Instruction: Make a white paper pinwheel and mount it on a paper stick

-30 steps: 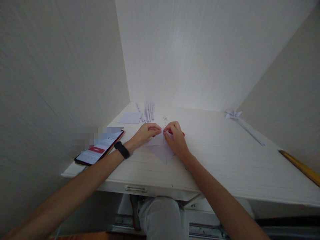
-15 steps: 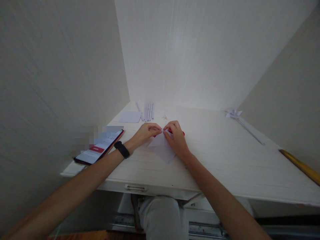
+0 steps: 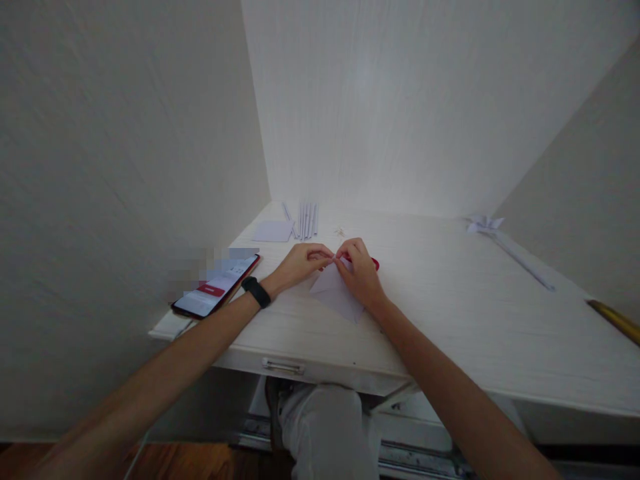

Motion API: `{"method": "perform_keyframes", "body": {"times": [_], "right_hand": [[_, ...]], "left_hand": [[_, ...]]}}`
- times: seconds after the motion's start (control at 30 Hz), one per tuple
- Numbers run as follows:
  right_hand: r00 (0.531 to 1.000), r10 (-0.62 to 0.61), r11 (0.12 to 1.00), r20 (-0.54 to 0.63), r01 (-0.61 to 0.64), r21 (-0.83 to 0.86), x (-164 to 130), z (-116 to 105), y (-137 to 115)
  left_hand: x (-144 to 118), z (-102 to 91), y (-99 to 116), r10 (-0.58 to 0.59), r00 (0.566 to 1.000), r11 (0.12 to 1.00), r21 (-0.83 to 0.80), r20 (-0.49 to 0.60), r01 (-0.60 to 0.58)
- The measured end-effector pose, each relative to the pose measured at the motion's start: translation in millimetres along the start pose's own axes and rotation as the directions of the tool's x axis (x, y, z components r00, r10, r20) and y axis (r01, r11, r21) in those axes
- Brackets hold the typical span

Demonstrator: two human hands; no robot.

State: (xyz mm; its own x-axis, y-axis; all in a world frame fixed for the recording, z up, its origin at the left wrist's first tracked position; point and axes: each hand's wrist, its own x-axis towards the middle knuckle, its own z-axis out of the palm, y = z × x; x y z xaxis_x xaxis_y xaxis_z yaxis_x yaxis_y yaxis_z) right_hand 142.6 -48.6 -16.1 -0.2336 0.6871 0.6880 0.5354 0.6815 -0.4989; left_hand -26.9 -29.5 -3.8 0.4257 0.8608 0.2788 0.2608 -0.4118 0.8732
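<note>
Fingers (image 3: 325,255) of both hands pinching white paper (image 3: 336,293) on pale desk (image 3: 450,313) in white-walled alcove

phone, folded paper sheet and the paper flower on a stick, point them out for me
phone (image 3: 216,287), head view, on the middle of its lit screen
folded paper sheet (image 3: 334,295), head view, on the flat white face between the two hands
paper flower (image 3: 484,223), head view, on the white petals at the stick's far end
</note>
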Motion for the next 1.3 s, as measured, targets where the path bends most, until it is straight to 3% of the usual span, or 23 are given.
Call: {"method": "perform_keyframes", "body": {"times": [0.17,0.33,0.47,0.7,0.93,1.3], "right_hand": [[1.0,0.004,1.0,-0.022,-0.004,-0.008,0,3,2],[0.999,0.019,0.999,-0.051,-0.022,-0.044,-1,7,6],[0.997,0.018,0.997,-0.069,-0.023,-0.074,-2,7,6],[0.998,0.024,0.995,-0.058,-0.029,-0.099,-2,7,7],[0.999,-0.015,0.984,-0.032,0.009,-0.181,-2,7,5],[0.993,-0.009,0.887,0.117,0.061,-0.457,-2,5,-5]], "left_hand": [[-8,-2.3,10,0.075,0.995,0.969,0.242,-0.064,-0.057],[-29,-2.7,16,0.158,0.984,0.917,0.381,-0.08,-0.117],[-48,-0.9,21,0.223,0.974,0.813,0.56,-0.043,-0.162],[-62,4.5,19,0.218,0.976,0.625,0.771,-0.016,-0.127],[-59,8.3,12,0.264,0.964,0.503,0.854,-0.008,-0.131],[-58,11.2,17,0.289,0.956,0.426,0.887,0.052,-0.177]]}}
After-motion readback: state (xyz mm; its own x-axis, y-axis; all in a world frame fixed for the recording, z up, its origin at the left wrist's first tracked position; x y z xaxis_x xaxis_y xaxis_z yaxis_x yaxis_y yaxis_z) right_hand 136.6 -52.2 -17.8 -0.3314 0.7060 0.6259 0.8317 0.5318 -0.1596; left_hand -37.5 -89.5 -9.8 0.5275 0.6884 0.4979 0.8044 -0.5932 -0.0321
